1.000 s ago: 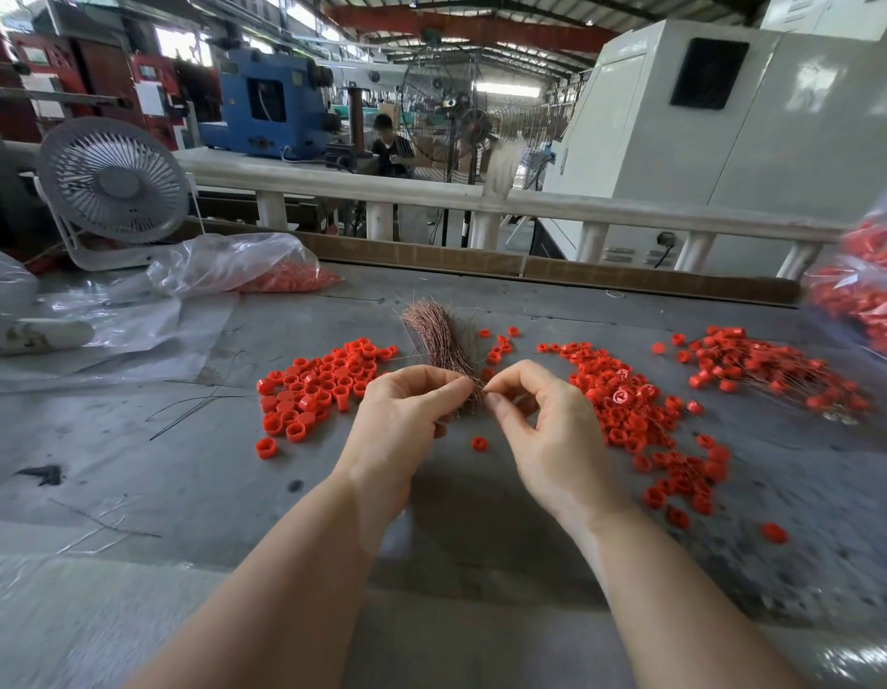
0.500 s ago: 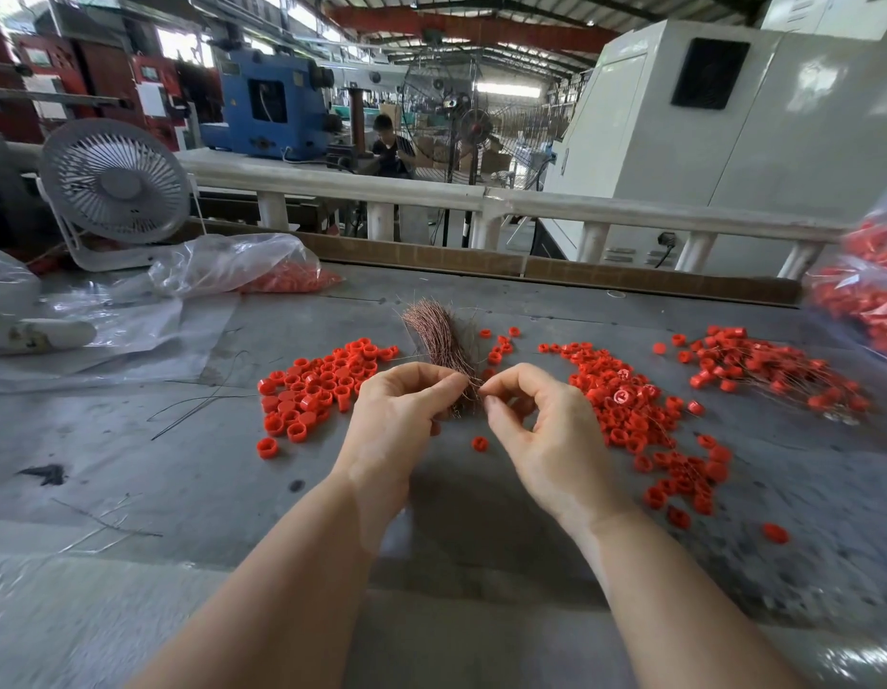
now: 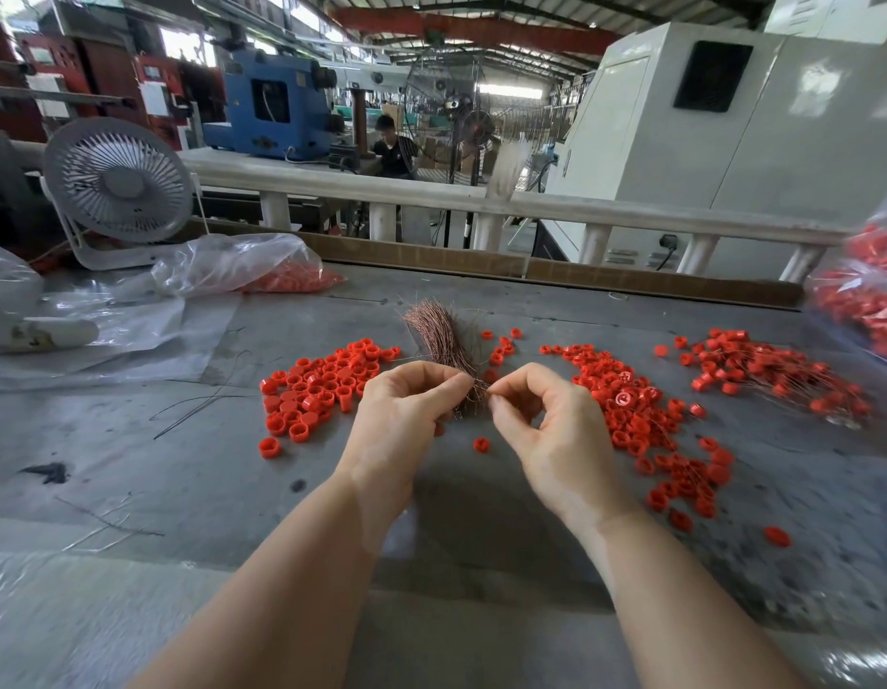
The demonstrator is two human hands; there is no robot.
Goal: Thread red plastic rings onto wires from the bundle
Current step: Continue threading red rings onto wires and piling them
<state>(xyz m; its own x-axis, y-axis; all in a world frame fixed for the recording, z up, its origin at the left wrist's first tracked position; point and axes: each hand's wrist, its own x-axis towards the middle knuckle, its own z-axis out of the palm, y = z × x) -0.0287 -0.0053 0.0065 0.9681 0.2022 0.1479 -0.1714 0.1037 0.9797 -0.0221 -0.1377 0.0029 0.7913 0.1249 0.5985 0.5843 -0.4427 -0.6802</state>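
Nearest me, my two bare forearms reach forward over the grey tabletop (image 3: 133,464). My left hand (image 3: 399,422) has its fingers curled round the near end of the wire bundle (image 3: 444,340), which fans away from me, copper-coloured, lying on the tabletop. My right hand (image 3: 555,440) meets it just beside the bundle's near end, thumb and forefinger pinched together on what appears to be a single wire; the wire itself is too fine to make out. Between and just below the hands lies one loose red ring (image 3: 481,444). To the left of the hands, a cluster of red rings (image 3: 322,385); to the right, a larger scatter of rings (image 3: 640,420). Farther right, a heap of rings already on wires (image 3: 769,375). A few dark loose wires (image 3: 202,405) lie at left. Beyond these, a clear plastic bag of rings (image 3: 262,266) and a white desk fan (image 3: 118,184). At the right edge, another bag of red rings (image 3: 864,300).
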